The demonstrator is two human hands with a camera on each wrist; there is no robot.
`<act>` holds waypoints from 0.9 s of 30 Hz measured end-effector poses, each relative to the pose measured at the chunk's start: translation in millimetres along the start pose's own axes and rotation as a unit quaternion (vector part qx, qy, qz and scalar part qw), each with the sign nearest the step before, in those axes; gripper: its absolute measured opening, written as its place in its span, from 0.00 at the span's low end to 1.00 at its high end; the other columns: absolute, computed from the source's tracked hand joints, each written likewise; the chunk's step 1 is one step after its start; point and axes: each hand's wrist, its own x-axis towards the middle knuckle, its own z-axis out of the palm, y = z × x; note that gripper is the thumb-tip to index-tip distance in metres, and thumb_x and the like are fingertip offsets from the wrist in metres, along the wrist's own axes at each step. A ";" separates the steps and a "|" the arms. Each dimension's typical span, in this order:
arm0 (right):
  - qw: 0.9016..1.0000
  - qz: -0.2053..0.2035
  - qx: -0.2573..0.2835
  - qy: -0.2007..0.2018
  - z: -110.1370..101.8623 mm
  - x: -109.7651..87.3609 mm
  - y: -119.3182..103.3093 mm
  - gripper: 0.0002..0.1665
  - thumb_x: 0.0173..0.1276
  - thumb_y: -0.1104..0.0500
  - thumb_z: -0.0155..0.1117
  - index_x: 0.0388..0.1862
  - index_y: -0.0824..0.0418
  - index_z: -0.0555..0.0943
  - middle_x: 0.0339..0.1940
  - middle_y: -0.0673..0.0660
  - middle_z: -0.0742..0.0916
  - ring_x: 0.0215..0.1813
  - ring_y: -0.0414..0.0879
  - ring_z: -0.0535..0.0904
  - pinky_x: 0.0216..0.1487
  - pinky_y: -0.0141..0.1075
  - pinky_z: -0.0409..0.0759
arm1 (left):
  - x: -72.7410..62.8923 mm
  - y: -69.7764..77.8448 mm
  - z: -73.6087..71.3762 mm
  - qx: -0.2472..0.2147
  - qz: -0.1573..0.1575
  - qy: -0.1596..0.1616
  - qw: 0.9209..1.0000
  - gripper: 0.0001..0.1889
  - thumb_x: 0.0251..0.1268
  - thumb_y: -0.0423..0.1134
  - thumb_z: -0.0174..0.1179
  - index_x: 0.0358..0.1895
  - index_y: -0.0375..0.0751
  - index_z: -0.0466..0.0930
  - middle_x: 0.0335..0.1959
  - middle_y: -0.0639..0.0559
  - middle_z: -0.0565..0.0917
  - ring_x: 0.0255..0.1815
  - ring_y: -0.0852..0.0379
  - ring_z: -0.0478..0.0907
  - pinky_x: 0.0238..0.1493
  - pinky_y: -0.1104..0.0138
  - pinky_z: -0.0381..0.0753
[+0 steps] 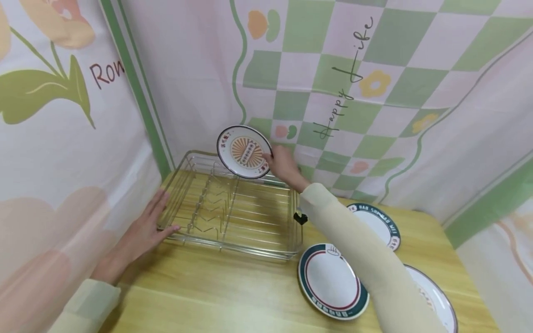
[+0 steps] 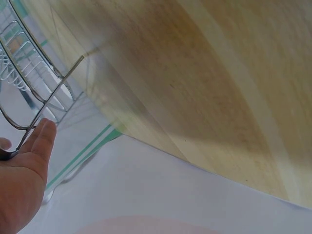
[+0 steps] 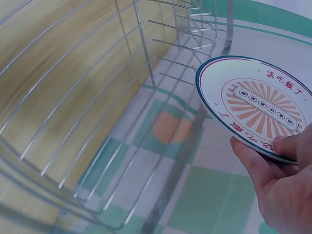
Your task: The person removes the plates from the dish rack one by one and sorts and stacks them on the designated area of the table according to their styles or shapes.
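My right hand [image 1: 285, 169] pinches the rim of a small white plate [image 1: 244, 151], thumb on its face and fingers beneath. The plate has a dark rim, red characters and an orange sunburst, and is tilted over the back edge of a wire dish rack [image 1: 258, 252]. In the right wrist view, the plate [image 3: 253, 102] is beside the rack's wires. At the rack's left front corner rests my left hand [image 1: 141, 233], fingers straight along the side and thumb against the front. The left wrist view shows the rack's metal bars [image 2: 41, 105] against those fingers.
Right of the rack lie a green-rimmed plate [image 1: 333, 282], another green-rimmed plate [image 1: 376, 222] and a white plate [image 1: 437, 296], the last two partly hidden by my right sleeve. A black clip-like piece [image 1: 300, 218] sits at the rack's right side. Patterned cloth [image 1: 308, 106] hangs behind the wooden table [image 1: 200, 286].
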 end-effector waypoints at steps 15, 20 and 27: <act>1.000 0.004 0.030 0.002 -55.5 -34.8 8.1 0.16 0.82 0.61 0.60 0.49 0.75 0.86 0.36 0.68 0.91 0.32 0.58 0.89 0.28 0.36 0.88 | -0.6 -1.8 -0.6 0.001 -0.005 -0.005 1.000 0.53 0.77 0.58 0.61 0.88 0.51 0.30 0.89 0.49 0.30 0.80 0.20 0.55 0.62 0.24 0.71; 0.998 0.021 0.055 -0.007 -77.3 -51.6 12.8 0.17 0.82 0.61 0.59 0.47 0.76 0.86 0.34 0.70 0.91 0.26 0.51 0.86 0.23 0.30 0.84 | -0.8 -0.1 -1.8 0.000 -0.004 -0.002 1.000 0.54 0.77 0.58 0.61 0.88 0.51 0.30 0.89 0.48 0.30 0.79 0.20 0.56 0.62 0.24 0.72; 0.998 0.040 0.042 -0.018 -101.4 -76.3 19.9 0.16 0.82 0.61 0.60 0.48 0.77 0.84 0.35 0.70 0.90 0.25 0.44 0.84 0.23 0.27 0.82 | -0.8 0.8 -1.7 -0.004 0.004 0.002 1.000 0.53 0.77 0.57 0.62 0.88 0.48 0.32 0.89 0.46 0.32 0.78 0.19 0.56 0.62 0.24 0.72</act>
